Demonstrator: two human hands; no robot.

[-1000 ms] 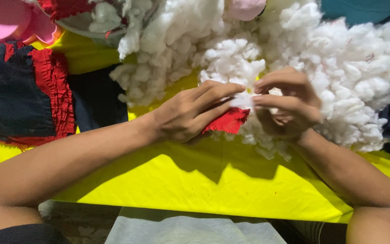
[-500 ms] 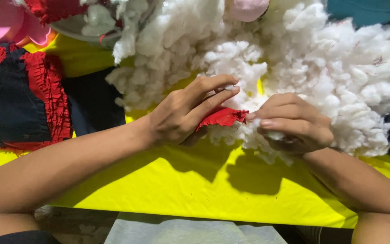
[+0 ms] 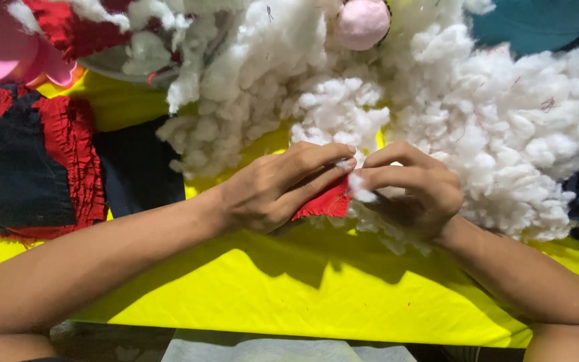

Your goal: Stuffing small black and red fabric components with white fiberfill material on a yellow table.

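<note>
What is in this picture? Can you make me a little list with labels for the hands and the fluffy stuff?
left hand: grips a small red fabric piece, fingertips pinching white stuffing
right hand: pinches a white stuffing tuft against the red piece
fluffy stuff: big white cotton stuffing pile behind the hands
surface: yellow cloth
left side: dark blue fabric with red ruffle
top: pink round ball

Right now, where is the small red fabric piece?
In the head view the red fabric piece sits centre frame, pinched under the left hand, beside the right hand.
</note>
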